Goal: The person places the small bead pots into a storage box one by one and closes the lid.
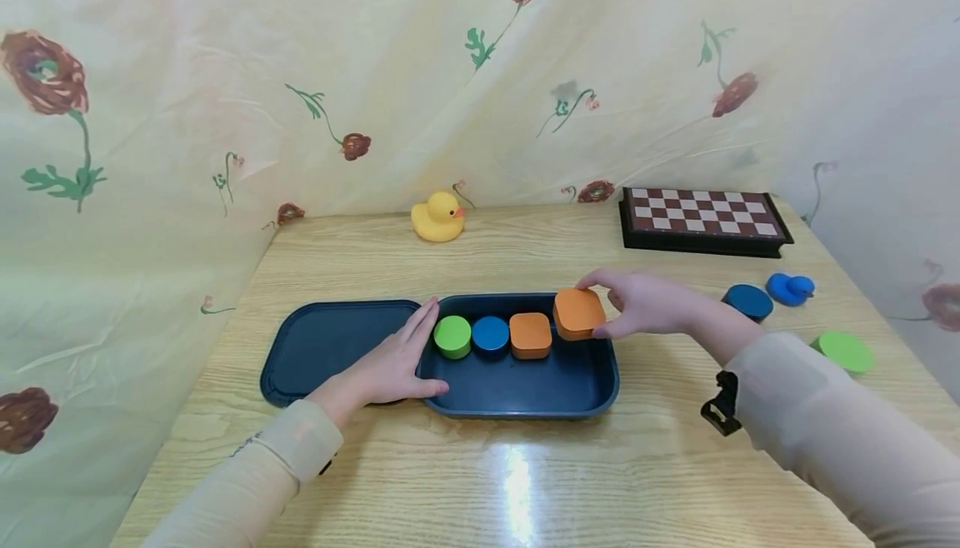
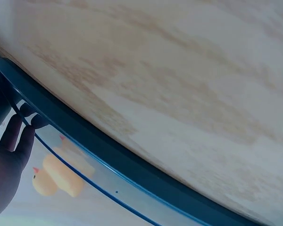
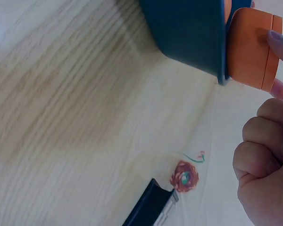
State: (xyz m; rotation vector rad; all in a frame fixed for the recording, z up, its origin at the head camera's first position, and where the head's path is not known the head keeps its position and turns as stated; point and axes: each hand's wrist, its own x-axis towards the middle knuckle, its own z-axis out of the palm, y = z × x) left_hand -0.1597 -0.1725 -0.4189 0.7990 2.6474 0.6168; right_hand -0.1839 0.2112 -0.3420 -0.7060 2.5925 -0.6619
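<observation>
A dark blue bin (image 1: 517, 390) holds a row along its back: a green round box (image 1: 453, 336), a blue round box (image 1: 491, 336) and an orange square box (image 1: 530, 336). My right hand (image 1: 637, 302) pinches a second orange box (image 1: 579, 313) between thumb and index finger at the bin's back right corner; in the right wrist view that orange box (image 3: 252, 49) overlaps the rim, the other fingers of the hand (image 3: 266, 150) curled. My left hand (image 1: 393, 361), fingers extended, rests against the bin's left rim. The left wrist view shows the hand (image 2: 9, 160) touching a dark blue edge.
A dark blue lid (image 1: 322, 348) lies left of the bin, partly under my left hand. Behind stand a yellow duck (image 1: 438, 217) and a checkered board box (image 1: 701, 219). At right are a dark blue round box (image 1: 747, 302), a blue duck (image 1: 790, 288) and a green round box (image 1: 843, 351).
</observation>
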